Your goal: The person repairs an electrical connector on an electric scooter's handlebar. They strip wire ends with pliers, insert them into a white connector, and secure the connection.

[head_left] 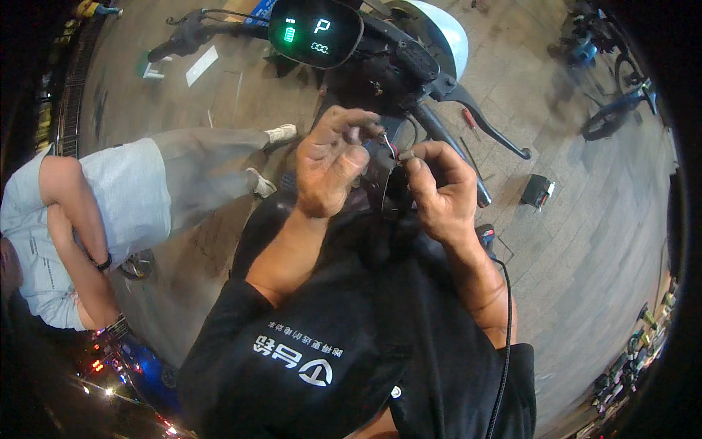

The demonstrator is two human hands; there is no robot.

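Both hands are raised over the electric scooter's steering column, just below its lit dashboard display. Thin wires, whitish and reddish, run between my fingertips. My left hand is closed, its fingertips at the upper end of the wires. My right hand pinches a small pale piece at their lower end, between thumb and forefinger; it looks like a connector, too small to be sure. To the right of my hands, the black handlebar and brake lever stick out.
A person stands at the left with arms folded. On the paving lie a red screwdriver, a black box and a white sheet. A black cable hangs past my right arm. Bicycles stand at the far right.
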